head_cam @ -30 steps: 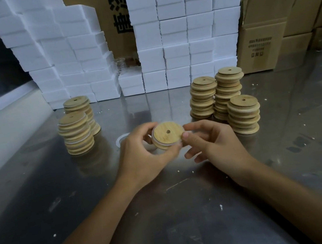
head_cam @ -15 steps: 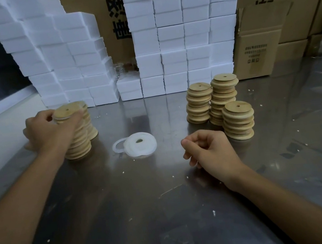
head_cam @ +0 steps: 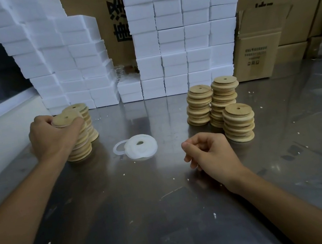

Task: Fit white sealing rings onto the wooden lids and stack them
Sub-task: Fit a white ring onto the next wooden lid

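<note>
The right hand (head_cam: 210, 154) rests on the scuffed, reflective metal tabletop (head_cam: 139, 220) with its fingers loosely curled and holding nothing. Beyond it, near the table centre, lies a low pile of white, flat sealing rings (head_cam: 141, 146); one loose white ring (head_cam: 120, 147) touches the pile's left edge. To the right of the right hand stand three stacks of round, light wooden lids, each lid with a small centre hole: the nearest stack (head_cam: 239, 123), a taller stack (head_cam: 224, 97) behind it, and a third stack (head_cam: 199, 105) to the left of that one. The three stand just beside each other.

On the left side, the left hand (head_cam: 52, 137) grips the topmost round wooden lid (head_cam: 66, 119) by its rim, thumb on the near edge, at the top of the left front stack (head_cam: 80, 147). A second left stack (head_cam: 84, 117) stands directly behind, touching or nearly so.

Farther back, white foam blocks (head_cam: 171, 35) are piled in columns against brown cardboard cartons (head_cam: 256, 51) printed with dark characters.
</note>
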`<state>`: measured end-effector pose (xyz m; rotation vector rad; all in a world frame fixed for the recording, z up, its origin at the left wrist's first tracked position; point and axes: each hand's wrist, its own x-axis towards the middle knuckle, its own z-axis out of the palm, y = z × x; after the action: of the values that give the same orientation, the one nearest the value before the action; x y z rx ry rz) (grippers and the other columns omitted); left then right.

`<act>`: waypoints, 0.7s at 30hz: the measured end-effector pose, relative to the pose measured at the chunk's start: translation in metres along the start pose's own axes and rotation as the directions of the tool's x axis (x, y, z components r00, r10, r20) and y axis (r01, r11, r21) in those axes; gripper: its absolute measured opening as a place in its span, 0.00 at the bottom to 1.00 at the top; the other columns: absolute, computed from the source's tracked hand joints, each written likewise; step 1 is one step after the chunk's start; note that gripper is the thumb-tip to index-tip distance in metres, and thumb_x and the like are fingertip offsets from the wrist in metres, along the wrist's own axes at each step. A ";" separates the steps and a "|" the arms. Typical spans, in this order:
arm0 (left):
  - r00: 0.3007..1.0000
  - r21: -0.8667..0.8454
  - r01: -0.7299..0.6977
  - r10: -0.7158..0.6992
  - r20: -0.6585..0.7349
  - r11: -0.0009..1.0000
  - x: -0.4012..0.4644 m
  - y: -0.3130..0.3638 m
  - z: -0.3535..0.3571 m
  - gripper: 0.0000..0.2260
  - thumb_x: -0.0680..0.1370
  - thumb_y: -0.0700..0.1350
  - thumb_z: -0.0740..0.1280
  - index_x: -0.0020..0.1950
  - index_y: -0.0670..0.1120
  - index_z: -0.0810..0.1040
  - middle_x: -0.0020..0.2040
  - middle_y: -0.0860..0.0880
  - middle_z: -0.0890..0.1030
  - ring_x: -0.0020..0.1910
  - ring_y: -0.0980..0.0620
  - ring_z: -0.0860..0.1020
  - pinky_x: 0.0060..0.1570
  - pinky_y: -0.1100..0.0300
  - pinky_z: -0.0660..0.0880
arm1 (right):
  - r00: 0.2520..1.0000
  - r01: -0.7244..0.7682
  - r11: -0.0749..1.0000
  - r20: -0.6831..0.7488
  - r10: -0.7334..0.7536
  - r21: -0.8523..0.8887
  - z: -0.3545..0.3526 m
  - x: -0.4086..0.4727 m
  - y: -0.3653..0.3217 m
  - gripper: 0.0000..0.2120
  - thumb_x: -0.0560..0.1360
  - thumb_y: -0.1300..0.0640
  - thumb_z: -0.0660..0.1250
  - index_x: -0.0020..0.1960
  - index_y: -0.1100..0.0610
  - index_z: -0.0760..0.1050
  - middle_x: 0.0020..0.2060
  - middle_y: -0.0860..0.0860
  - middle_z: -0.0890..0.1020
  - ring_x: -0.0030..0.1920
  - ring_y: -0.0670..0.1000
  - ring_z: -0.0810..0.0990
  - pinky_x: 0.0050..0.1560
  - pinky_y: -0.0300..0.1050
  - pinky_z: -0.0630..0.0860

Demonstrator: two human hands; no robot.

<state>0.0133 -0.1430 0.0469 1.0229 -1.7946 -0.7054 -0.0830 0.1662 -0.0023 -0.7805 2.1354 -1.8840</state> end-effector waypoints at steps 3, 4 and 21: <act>1.000 0.033 -0.001 0.001 0.004 0.999 -0.003 0.002 0.000 0.20 0.63 0.60 0.71 0.46 0.51 0.71 0.49 0.49 0.76 0.50 0.43 0.77 0.49 0.46 0.76 | 1.000 0.002 1.000 0.001 -0.002 -0.009 0.000 0.000 0.000 0.06 0.78 0.57 0.69 0.43 0.56 0.81 0.32 0.53 0.84 0.29 0.47 0.80 0.30 0.34 0.73; 1.000 0.033 0.013 -0.013 0.003 0.999 -0.004 0.004 0.000 0.20 0.62 0.61 0.70 0.45 0.51 0.71 0.48 0.49 0.76 0.50 0.42 0.77 0.49 0.46 0.76 | 1.000 0.005 1.000 0.002 -0.005 -0.015 0.000 0.000 0.000 0.06 0.78 0.57 0.69 0.43 0.57 0.81 0.32 0.53 0.85 0.29 0.47 0.80 0.30 0.34 0.74; 0.998 0.041 -0.059 0.058 0.011 0.997 -0.003 -0.014 0.008 0.27 0.66 0.56 0.74 0.63 0.56 0.72 0.60 0.46 0.78 0.57 0.41 0.76 0.47 0.51 0.71 | 0.999 0.039 0.998 0.001 -0.039 -0.056 0.000 0.001 0.001 0.06 0.78 0.56 0.69 0.43 0.56 0.81 0.32 0.52 0.84 0.29 0.47 0.80 0.31 0.35 0.74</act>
<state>0.0115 -0.1474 0.0309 0.9915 -1.8473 -0.6411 -0.0837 0.1657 -0.0036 -0.8392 2.1978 -1.8505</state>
